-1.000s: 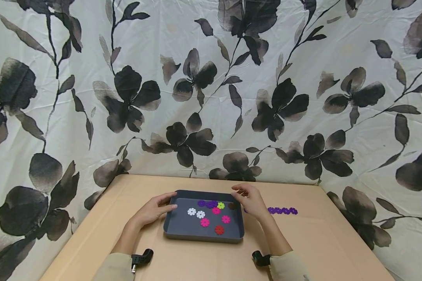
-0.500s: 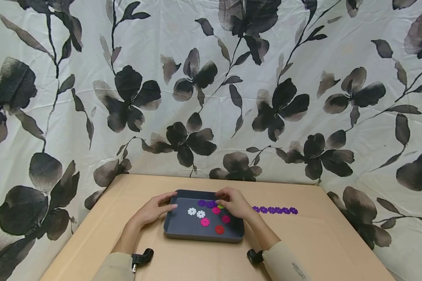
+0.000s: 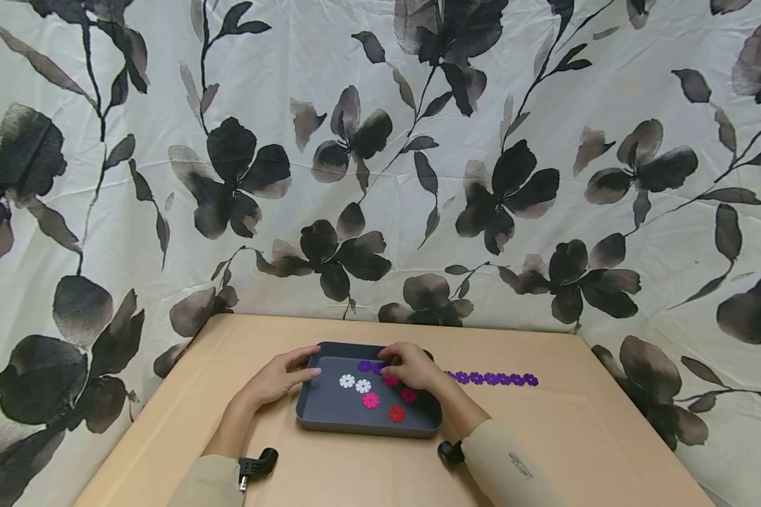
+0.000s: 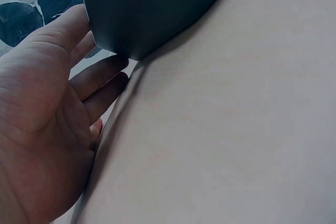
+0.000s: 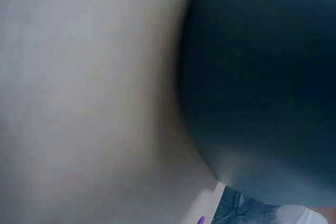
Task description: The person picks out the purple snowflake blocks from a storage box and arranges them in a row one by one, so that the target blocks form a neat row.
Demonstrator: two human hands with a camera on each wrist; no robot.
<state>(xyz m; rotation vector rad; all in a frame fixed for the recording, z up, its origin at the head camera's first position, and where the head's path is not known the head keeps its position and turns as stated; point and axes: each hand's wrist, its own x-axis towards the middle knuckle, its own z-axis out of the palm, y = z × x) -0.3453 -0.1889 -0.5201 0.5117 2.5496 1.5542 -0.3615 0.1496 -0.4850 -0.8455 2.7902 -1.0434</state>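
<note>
A dark grey tray (image 3: 330, 415) sits on the table, loosely strewn with flower-shaped discs. My left hand (image 3: 277, 379) grips its left end, thumb over the rim and fingers along the outside; the left wrist view shows this hand (image 4: 47, 98) at the tray's corner (image 4: 152, 9). Inside the tray, my right hand (image 3: 412, 367) reaches down with bent fingers, its fingertips right at the purple discs (image 3: 378, 368). I cannot tell whether it pinches one. White discs (image 3: 363, 386), pink discs (image 3: 370, 401) and a red disc (image 3: 397, 414) lie nearer me.
To the tray's right, a straight row of purple discs (image 3: 490, 379) lies on the table (image 3: 583, 429). Part of a purple disc (image 5: 201, 220) shows at the bottom of the right wrist view. Behind the table hangs a floral cloth (image 3: 418, 211).
My right hand has moved left from the tray's right rim to the purple discs inside, uncovering more of the purple row. My left hand stays on the tray.
</note>
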